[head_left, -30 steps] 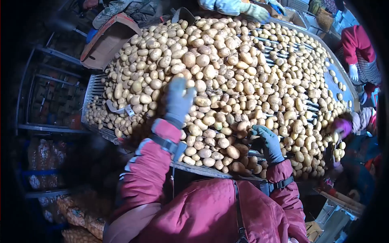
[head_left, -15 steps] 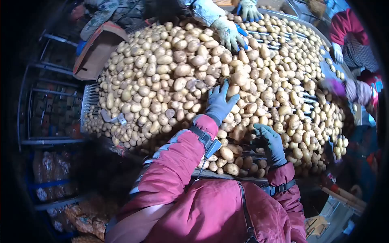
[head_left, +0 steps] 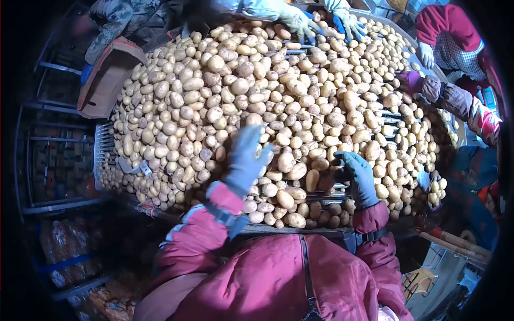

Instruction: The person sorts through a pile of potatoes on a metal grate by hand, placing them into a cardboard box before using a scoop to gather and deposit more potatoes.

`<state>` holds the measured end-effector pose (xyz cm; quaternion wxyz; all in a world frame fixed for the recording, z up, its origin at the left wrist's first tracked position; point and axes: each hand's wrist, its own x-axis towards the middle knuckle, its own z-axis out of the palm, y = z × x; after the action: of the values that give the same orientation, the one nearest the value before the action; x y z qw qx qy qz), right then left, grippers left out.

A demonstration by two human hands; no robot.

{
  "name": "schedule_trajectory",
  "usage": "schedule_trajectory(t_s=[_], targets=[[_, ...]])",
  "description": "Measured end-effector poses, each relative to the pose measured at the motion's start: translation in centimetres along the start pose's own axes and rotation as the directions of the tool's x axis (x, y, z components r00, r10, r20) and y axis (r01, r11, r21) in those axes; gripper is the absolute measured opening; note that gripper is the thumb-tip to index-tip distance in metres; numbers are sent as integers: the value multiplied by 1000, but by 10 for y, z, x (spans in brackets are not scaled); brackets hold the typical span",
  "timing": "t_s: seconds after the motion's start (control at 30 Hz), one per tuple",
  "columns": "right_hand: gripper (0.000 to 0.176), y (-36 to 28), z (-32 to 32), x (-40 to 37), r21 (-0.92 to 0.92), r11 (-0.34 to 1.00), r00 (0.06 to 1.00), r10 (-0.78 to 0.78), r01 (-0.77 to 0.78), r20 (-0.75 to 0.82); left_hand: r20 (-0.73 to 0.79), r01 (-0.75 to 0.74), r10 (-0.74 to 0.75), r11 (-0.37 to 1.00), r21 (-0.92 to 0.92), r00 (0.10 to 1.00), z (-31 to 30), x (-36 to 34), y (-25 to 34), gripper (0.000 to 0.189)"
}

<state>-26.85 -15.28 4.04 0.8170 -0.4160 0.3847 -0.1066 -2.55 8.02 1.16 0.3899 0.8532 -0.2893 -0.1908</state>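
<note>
My left hand [head_left: 247, 159], in a grey-blue glove, is over the heap of potatoes [head_left: 184, 115], slightly blurred. Its thumb stands apart from the fingers, and I see nothing in it. My right hand [head_left: 360, 179], gloved in the same colour, is low over the near side of the heap. Its fingers curl downward around a dark, shaded spot; what they hold, if anything, is hidden. Between my hands lie loose potatoes [head_left: 286, 161] of mixed sizes, with metal bars [head_left: 334, 193] showing through beside my right hand.
Across the heap, a co-worker's gloved hands [head_left: 350, 25] reach into the potatoes. Another person's purple glove [head_left: 411, 82] touches them at the right. A cardboard box [head_left: 110, 80] tilts at the upper left. Metal racks [head_left: 59, 139] stand at the left, and a grated edge [head_left: 104, 147] borders the heap.
My left hand has drawn back toward me and to the left, away from the potatoes it was touching. My right hand keeps nearly the same pose. The co-workers' hands have shifted.
</note>
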Motion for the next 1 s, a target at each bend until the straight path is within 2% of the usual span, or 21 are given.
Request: schedule_trajectory(t_s=[0.03,0.1,0.13,0.2,0.23,0.27,0.3,0.4,0.43,0.47,0.5,0.53,0.6,0.67,0.73,0.77,0.8,0.83,0.87,0.97,1.0], targets=[[30,1,-1,12,-103,993,998,-53,56,24,-36,-209,241,898,388,970,-25,-7,-35,55],[34,-14,10,27,-241,962,992,-117,126,54,-89,-142,296,675,724,951,-44,-17,-93,58],[32,-8,8,49,-208,974,995,-76,87,63,-31,-206,349,621,756,937,-45,-23,-126,62],[30,-22,31,71,-134,987,990,-74,90,117,53,-143,212,435,889,976,-39,-43,-79,66],[30,-22,37,88,-245,944,971,-189,221,147,-74,-121,285,610,783,956,-32,-45,-75,67],[30,-29,50,101,-348,871,936,-298,348,188,-76,-123,290,610,783,954,-30,-43,-65,67],[31,-38,61,114,-519,783,939,-292,343,181,-106,-98,278,630,771,955,-30,-43,-56,67],[39,-48,96,146,-643,568,837,-498,513,228,-155,-46,198,744,667,968,-20,-46,-84,65],[39,-46,102,166,-644,567,837,-496,513,231,-145,-54,214,716,696,966,-28,-48,-60,64],[43,-42,108,189,-698,410,781,-514,587,355,-130,-65,229,685,726,965,-33,-48,-46,63],[48,-38,113,200,-722,242,719,-506,649,477,-91,-76,224,640,765,970,-18,-52,-129,62],[48,-35,123,192,-720,248,720,-507,648,474,-87,-77,223,636,768,971,-19,-54,-127,62],[56,-34,141,165,-872,-78,811,-336,483,479,-89,-52,196,618,784,976,-23,-51,-111,62],[61,-26,136,155,-850,-215,801,-285,481,526,-104,-23,159,643,765,982,-23,-51,-103,62],[67,-10,114,145,-789,-279,732,-298,548,613,-115,-37,190,650,759,975,-24,-51,-97,61],[70,-17,109,133,-788,-255,763,-211,560,611,-50,-25,117,568,823,992,-26,-49,-94,61],[72,-25,102,120,-790,-231,789,-121,568,603,-97,-9,129,641,768,987,-23,-47,-100,60],[77,-3,82,128,-757,-113,721,-243,643,649,-116,-2,132,667,745,984,-22,-48,-91,60],[71,-1,74,125,-753,-79,729,-200,653,654,-137,7,134,692,722,981,-24,-47,-82,61],[55,-4,68,114,-714,-60,671,-293,698,681,-141,-8,164,682,731,976,-25,-48,-78,61],[47,-23,75,109,-752,161,765,-227,639,602,-146,-1,159,680,733,976,-25,-48,-79,61]])
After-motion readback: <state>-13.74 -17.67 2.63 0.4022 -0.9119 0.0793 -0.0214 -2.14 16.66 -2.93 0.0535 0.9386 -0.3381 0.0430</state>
